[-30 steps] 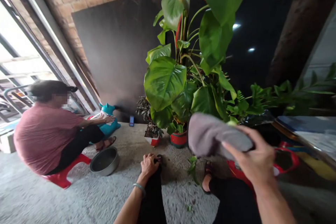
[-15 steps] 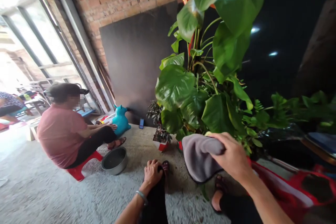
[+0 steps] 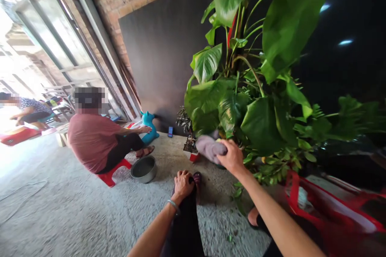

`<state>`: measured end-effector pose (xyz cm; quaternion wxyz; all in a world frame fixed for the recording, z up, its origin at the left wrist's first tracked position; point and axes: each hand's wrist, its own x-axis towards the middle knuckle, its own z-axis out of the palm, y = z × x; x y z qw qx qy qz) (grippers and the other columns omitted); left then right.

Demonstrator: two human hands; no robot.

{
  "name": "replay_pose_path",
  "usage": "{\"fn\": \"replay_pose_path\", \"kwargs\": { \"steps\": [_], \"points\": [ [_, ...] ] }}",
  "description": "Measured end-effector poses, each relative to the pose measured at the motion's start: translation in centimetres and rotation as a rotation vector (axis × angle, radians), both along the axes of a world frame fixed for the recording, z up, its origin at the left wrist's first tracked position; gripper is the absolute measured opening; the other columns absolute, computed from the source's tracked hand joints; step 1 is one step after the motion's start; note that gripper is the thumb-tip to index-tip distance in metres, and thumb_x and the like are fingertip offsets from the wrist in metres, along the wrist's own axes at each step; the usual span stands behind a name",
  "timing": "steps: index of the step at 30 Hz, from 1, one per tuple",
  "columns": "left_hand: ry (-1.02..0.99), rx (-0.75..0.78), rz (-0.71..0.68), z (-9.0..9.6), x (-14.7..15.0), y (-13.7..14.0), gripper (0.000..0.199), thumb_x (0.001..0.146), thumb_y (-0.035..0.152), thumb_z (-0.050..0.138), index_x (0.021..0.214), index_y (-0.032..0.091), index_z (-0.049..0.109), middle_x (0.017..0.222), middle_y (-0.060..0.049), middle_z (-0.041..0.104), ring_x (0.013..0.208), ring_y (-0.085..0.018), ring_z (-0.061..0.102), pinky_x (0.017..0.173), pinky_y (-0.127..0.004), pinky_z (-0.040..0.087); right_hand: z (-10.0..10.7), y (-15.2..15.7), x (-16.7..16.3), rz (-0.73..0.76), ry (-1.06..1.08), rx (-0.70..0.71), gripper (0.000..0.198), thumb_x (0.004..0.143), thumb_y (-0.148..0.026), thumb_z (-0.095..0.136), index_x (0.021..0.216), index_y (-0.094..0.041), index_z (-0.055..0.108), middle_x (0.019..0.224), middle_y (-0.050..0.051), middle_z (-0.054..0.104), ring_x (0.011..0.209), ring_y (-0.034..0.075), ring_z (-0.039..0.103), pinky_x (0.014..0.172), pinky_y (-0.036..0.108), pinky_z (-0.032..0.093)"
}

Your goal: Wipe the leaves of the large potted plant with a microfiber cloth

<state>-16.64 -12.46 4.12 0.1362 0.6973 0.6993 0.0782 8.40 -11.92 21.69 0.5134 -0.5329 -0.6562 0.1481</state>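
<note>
My right hand (image 3: pixel 231 158) grips a bunched grey cloth (image 3: pixel 208 147), held just under the lower leaves of a tall broad-leaved plant (image 3: pixel 235 108). Part of the cloth's far side is hidden among the leaves. On my knee, clad in black trousers (image 3: pixel 183 225), lies my left hand (image 3: pixel 183 184), its fingers draped over the kneecap and holding nothing. A silver-coloured bracelet (image 3: pixel 174 206) circles that wrist. Just beyond the cloth stands a small dark-leaved plant in a white and red pot (image 3: pixel 190 155).
A person in a pink shirt (image 3: pixel 90 140) sits on a red stool (image 3: pixel 113 173) to the left, one hand on a blue animal toy (image 3: pixel 148 126). Nearby are a grey basin (image 3: pixel 144 169) and a phone (image 3: pixel 170 131). A red bag (image 3: pixel 319 200) stands at right. Another person (image 3: pixel 33 108) sits farther left.
My right hand has moved left and forward with the cloth, in under the leaves. My left hand stays on the knee. The view has shifted, and the seated person's head has turned away.
</note>
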Motion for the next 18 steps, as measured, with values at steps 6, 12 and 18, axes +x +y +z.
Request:
{"fn": "replay_pose_path", "kwargs": {
  "steps": [6, 12, 18],
  "points": [
    [0.020, -0.002, 0.018, -0.5, -0.6, 0.9, 0.033, 0.091, 0.028, 0.061, 0.120, 0.025, 0.076, 0.145, -0.008, 0.064, 0.140, -0.031, 0.047, 0.109, -0.042, 0.042, -7.8, -7.2, 4.3, -0.101, 0.322, -0.293, 0.029, 0.058, -0.030, 0.079, 0.087, -0.029, 0.075, 0.081, 0.002, 0.079, 0.078, 0.033, 0.073, 0.075, 0.044, 0.058],
    [0.047, -0.010, 0.001, -0.4, 0.3, 1.3, 0.031, 0.092, 0.025, 0.062, 0.118, 0.025, 0.078, 0.147, -0.008, 0.065, 0.141, -0.032, 0.048, 0.110, -0.044, 0.043, -8.3, -13.8, 8.2, -0.313, 1.046, -0.426, 0.042, 0.047, -0.043, 0.092, 0.079, -0.021, 0.076, 0.079, 0.005, 0.079, 0.076, 0.028, 0.074, 0.074, 0.040, 0.060],
    [-0.178, 0.035, -0.138, 3.0, 4.2, 2.0, 0.027, 0.084, 0.019, 0.069, 0.107, 0.025, 0.081, 0.124, -0.008, 0.077, 0.128, -0.030, 0.062, 0.113, -0.043, 0.044, -2.8, -16.5, 12.9, -0.564, 1.044, -0.046, 0.045, 0.049, -0.044, 0.093, 0.085, -0.024, 0.075, 0.085, 0.006, 0.078, 0.076, 0.032, 0.074, 0.072, 0.050, 0.063]
  ]
}}
